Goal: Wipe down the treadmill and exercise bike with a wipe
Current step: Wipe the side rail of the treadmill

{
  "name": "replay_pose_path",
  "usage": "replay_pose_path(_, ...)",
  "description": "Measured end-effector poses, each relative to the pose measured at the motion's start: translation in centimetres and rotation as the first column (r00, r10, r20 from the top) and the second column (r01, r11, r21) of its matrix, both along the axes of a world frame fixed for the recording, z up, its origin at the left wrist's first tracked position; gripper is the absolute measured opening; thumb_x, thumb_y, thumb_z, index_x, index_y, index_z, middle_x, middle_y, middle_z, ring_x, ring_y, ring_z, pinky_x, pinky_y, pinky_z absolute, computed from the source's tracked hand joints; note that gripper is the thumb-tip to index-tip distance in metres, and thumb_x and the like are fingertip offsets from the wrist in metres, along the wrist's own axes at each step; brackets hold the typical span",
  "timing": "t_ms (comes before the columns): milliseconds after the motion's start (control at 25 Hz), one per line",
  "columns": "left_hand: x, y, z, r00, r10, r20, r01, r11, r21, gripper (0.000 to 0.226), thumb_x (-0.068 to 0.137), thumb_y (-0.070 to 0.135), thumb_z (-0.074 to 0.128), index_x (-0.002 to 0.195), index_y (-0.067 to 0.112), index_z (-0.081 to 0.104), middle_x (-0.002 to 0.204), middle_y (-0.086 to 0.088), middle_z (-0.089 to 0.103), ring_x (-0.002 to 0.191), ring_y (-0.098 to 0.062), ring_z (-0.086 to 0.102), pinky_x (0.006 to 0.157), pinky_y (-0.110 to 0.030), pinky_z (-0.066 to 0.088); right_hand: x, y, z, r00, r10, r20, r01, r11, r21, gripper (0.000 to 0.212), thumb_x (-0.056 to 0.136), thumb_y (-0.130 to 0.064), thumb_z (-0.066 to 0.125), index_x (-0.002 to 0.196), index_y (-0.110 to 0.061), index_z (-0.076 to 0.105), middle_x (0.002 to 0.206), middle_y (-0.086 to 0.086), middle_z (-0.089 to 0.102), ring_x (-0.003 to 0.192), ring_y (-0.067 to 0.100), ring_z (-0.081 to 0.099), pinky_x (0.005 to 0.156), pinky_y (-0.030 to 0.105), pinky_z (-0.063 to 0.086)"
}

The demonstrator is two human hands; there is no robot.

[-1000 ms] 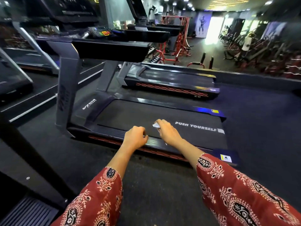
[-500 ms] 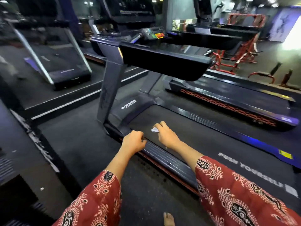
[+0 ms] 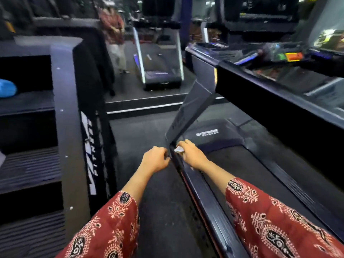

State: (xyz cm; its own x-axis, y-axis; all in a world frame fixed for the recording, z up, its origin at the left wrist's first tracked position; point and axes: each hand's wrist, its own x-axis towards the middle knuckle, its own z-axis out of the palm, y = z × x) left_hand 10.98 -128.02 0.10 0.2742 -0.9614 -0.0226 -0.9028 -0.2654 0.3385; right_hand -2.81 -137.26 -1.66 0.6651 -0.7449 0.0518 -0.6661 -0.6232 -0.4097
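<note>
A dark treadmill (image 3: pixel 202 194) runs from the lower middle toward its slanted upright post (image 3: pixel 188 112) and black console (image 3: pixel 270 94). My right hand (image 3: pixel 191 155) pinches a small white wipe (image 3: pixel 179 149) and holds it against the side rail at the foot of the post. Just to the left of the rail, my left hand (image 3: pixel 155 160) hovers with fingers curled, holding nothing. The belt (image 3: pixel 242 164) lies right of my right hand.
A dark shelf rack (image 3: pixel 61 127) stands close on the left with a blue object (image 3: pixel 7 88) on a shelf. Another treadmill (image 3: pixel 158 71) sits on a raised platform ahead. A person (image 3: pixel 115 38) stands in the background.
My view swung left and both hands slid along the side rail toward the treadmill's front. The wipe is now at the foot of the upright post.
</note>
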Motion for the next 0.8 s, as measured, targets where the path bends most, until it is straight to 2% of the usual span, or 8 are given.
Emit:
replay_pose_path(120, 4.4, -2.8, -1.5, 0.995, 0.103, 0.017, -0.103, 0.993, 0.054, 0.025, 0.090, 0.031, 0.054, 0.104, 0.013, 0.064, 0.110, -0.011, 0.064, 0.107, -0.029, 0.059, 0.082, -0.035, 0.047, 5.3, -3.1, -1.2, 0.991, 0.132, -0.033, -0.132, 0.991, -0.002, 0.029, 0.095, -0.011, 0.050, 0.124, -0.013, 0.051, 0.121, 0.012, 0.046, 0.109, 0.036, 0.054, 0.084, 0.045, 0.045)
replay_pose_path(280, 10.4, -8.3, -2.4, 0.987, 0.158, 0.036, -0.160, 0.987, 0.033, 0.026, 0.091, 0.030, 0.054, 0.107, 0.012, 0.064, 0.112, -0.010, 0.064, 0.108, -0.028, 0.058, 0.082, -0.034, 0.046, 12.4, -9.2, -2.5, 0.975, 0.220, -0.025, -0.220, 0.975, 0.016, 0.034, 0.091, -0.004, 0.048, 0.124, -0.014, 0.050, 0.122, 0.010, 0.048, 0.110, 0.034, 0.052, 0.084, 0.045, 0.045)
replay_pose_path(480, 20.4, -18.2, -1.7, 0.988, 0.141, 0.068, -0.144, 0.988, 0.047, 0.027, 0.091, 0.031, 0.054, 0.107, 0.012, 0.064, 0.112, -0.009, 0.064, 0.106, -0.028, 0.058, 0.079, -0.033, 0.046, 21.8, -18.9, -1.9, 0.985, 0.174, 0.015, -0.175, 0.984, 0.035, 0.029, 0.093, -0.006, 0.047, 0.120, -0.014, 0.053, 0.119, 0.008, 0.052, 0.107, 0.032, 0.053, 0.079, 0.041, 0.044)
replay_pose_path(640, 27.4, -26.3, 0.1, 0.990, 0.119, 0.081, -0.119, 0.993, 0.003, 0.026, 0.090, 0.032, 0.054, 0.104, 0.012, 0.063, 0.111, -0.011, 0.064, 0.106, -0.030, 0.059, 0.082, -0.035, 0.047, 27.7, -26.2, -0.6, 0.993, 0.065, 0.097, -0.070, 0.997, 0.043, 0.028, 0.091, -0.007, 0.049, 0.118, -0.013, 0.056, 0.118, 0.009, 0.054, 0.110, 0.030, 0.051, 0.084, 0.041, 0.046)
replay_pose_path(800, 31.5, -33.1, -0.4, 0.996, 0.035, 0.085, -0.039, 0.999, 0.037, 0.027, 0.090, 0.033, 0.055, 0.105, 0.012, 0.064, 0.112, -0.008, 0.065, 0.106, -0.027, 0.059, 0.082, -0.034, 0.047, 32.0, -32.6, -1.0, 0.996, 0.040, 0.077, -0.045, 0.997, 0.068, 0.028, 0.092, -0.008, 0.049, 0.119, -0.013, 0.056, 0.119, 0.008, 0.055, 0.111, 0.027, 0.051, 0.084, 0.039, 0.046)
